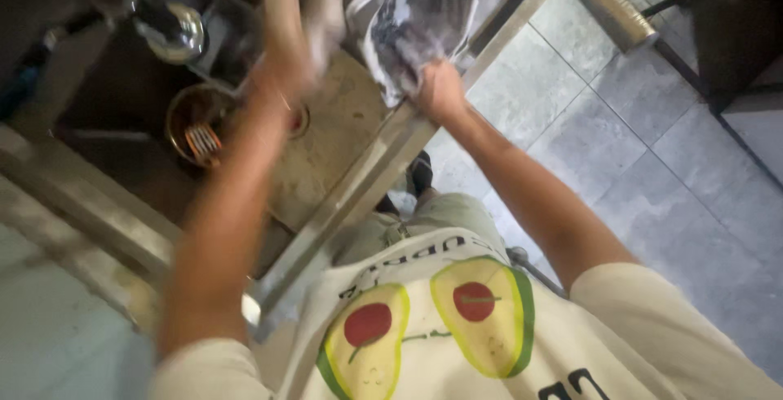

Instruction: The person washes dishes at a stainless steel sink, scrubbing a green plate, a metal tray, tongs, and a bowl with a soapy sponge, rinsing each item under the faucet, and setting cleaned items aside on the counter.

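Grey-white crumpled cloth (424,21) clamped in right hand (440,90), hanging long-axis upward beyond it; blurred left hand (285,70) just beside, fingers' state impossible to tell, above sink (326,155).

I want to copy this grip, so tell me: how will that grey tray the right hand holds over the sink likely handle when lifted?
The grey tray looks stiff: held by one corner in the right hand, it shows no sag. Its wide, flat shape would probably lever against that grip. Over the sink it may be wet and slippery, though blur hides that.
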